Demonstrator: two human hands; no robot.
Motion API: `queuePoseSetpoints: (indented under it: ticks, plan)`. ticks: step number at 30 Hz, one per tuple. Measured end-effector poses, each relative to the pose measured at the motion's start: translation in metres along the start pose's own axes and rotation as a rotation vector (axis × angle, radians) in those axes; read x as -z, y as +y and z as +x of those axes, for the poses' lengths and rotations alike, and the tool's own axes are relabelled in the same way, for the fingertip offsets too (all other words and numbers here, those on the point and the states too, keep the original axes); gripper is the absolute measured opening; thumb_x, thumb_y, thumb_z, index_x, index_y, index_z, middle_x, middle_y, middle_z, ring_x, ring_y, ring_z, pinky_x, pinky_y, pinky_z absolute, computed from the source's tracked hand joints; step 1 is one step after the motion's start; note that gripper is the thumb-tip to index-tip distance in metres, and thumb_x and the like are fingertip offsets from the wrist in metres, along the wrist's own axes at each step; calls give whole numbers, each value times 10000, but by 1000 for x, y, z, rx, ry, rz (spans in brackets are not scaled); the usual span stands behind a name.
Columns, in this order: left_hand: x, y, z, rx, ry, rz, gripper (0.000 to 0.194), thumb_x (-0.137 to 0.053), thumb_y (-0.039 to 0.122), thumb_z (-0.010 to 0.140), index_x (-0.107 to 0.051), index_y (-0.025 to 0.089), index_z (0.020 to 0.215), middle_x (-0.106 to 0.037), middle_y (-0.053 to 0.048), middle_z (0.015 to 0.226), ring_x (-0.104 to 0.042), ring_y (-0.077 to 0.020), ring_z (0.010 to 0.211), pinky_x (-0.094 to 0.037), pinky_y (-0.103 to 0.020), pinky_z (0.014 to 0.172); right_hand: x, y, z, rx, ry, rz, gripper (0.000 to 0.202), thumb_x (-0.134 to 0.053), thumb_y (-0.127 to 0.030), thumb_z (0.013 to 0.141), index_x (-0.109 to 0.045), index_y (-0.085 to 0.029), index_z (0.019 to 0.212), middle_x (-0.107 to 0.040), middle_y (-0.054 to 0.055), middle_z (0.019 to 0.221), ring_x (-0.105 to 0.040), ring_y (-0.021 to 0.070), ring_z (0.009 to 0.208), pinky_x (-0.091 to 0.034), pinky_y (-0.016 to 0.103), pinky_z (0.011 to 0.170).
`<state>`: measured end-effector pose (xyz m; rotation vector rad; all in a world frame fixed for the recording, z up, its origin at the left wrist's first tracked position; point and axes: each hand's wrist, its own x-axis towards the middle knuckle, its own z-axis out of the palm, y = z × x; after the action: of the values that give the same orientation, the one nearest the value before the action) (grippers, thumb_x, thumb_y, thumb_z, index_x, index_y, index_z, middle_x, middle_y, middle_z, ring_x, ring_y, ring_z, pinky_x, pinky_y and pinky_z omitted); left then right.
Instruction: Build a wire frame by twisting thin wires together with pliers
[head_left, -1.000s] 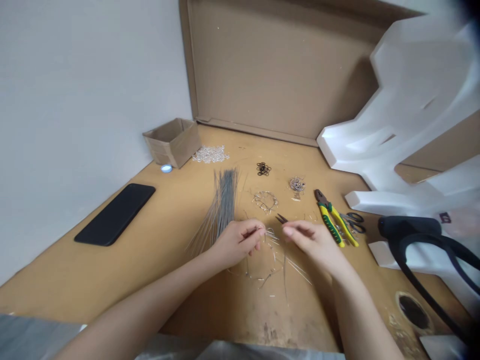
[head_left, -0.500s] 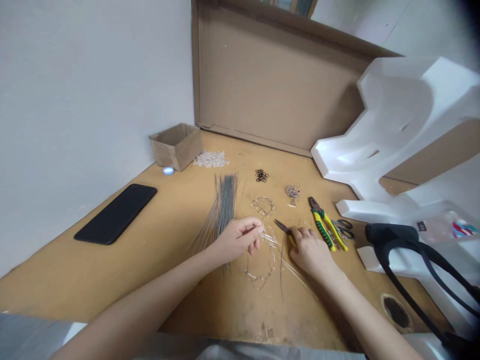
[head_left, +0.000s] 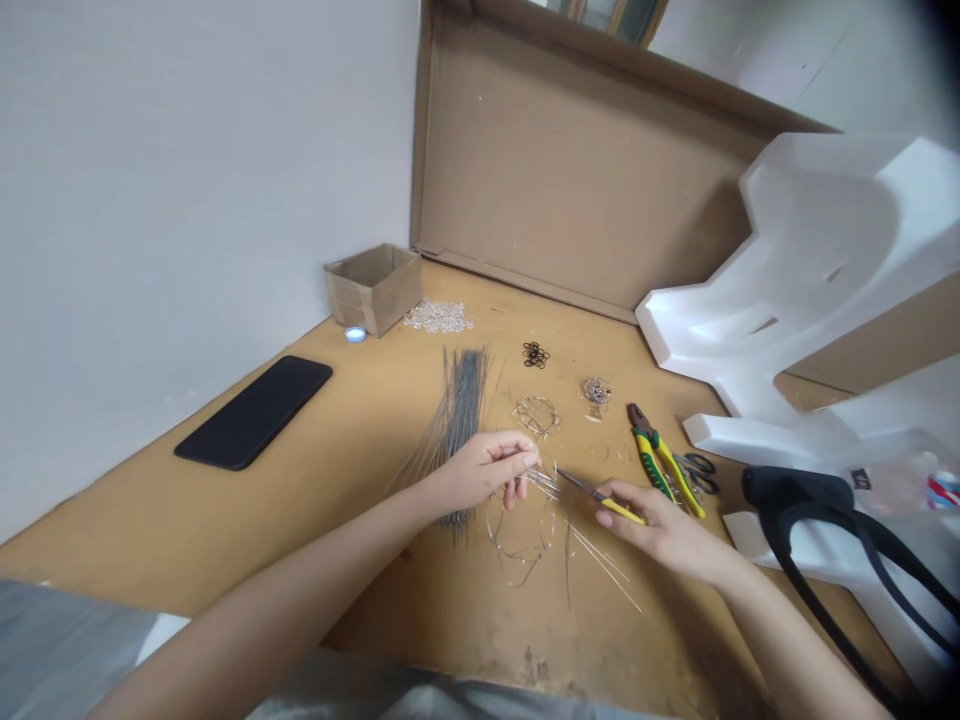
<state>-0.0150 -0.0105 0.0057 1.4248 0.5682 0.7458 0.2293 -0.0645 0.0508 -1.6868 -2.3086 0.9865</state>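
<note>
My left hand [head_left: 491, 468] is closed in a pinch on thin wire, above the right edge of a bundle of grey wires [head_left: 465, 400]. My right hand [head_left: 645, 520] grips small yellow-handled pliers [head_left: 619, 508], whose tips point left toward the wire at my left fingertips. Beneath and beside my left hand are short silvery wire pieces [head_left: 541, 484]. A wire ring with beads [head_left: 537, 415] lies behind my hands, and a larger wire loop [head_left: 521, 550] lies in front. Several loose straight wires [head_left: 604, 560] rest below the pliers.
Large green-yellow pliers [head_left: 664, 460] and scissors [head_left: 699, 470] lie at right, near white foam [head_left: 810, 260] and a black strap [head_left: 799, 490]. Farther back are black rings [head_left: 535, 355], a small coil [head_left: 598, 390], clear beads [head_left: 439, 316] and a cardboard box [head_left: 373, 288]. A black phone [head_left: 255, 412] lies left.
My right hand has lifted the small pliers off the table and turned their tips toward my left hand. The whole view has shifted slightly; my left hand keeps its pinch.
</note>
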Motion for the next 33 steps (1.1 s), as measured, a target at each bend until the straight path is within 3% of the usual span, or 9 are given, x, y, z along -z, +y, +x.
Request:
queuePoseSetpoints:
  ticks: [11,16,21,26,33]
  plan:
    - [0,-2,1,52,-24,87,253,-456,381,817,-487,141,741,-558,20,562,-501,-58,419,-392,-171,460,5,-17,2,34,-5,-35,156,-521,-309,748,-632,-201,768,-620,-3,645,-528,144,576,-395,224,542]
    - [1,-1,1,71,-26,142,227,-439,358,821,-489,148,750,-552,26,555,-498,-61,412,-383,-171,455,18,-15,-5,-20,-34,-178,113,-514,-247,720,-622,-211,729,-622,5,622,-536,150,556,-379,232,540]
    - [2,-1,-1,41,99,324,227,-406,337,829,-502,162,722,-550,30,570,-500,-68,447,-375,-171,470,32,-19,-17,-51,-50,-242,164,-431,-249,782,-586,-227,734,-624,4,661,-554,155,586,-368,237,537]
    - [0,-2,-3,-48,101,591,248,-390,299,834,-527,166,676,-582,31,565,-501,-72,472,-350,-173,502,18,-37,-12,-66,64,-502,144,-494,-260,733,-616,-241,808,-636,17,674,-566,172,572,-318,258,523]
    - [-1,2,-4,-137,88,744,265,-375,268,847,-529,160,661,-570,36,559,-488,-69,500,-318,-167,518,5,-53,-4,-109,66,-734,157,-453,-303,780,-583,-215,774,-631,27,680,-593,184,584,-254,262,495]
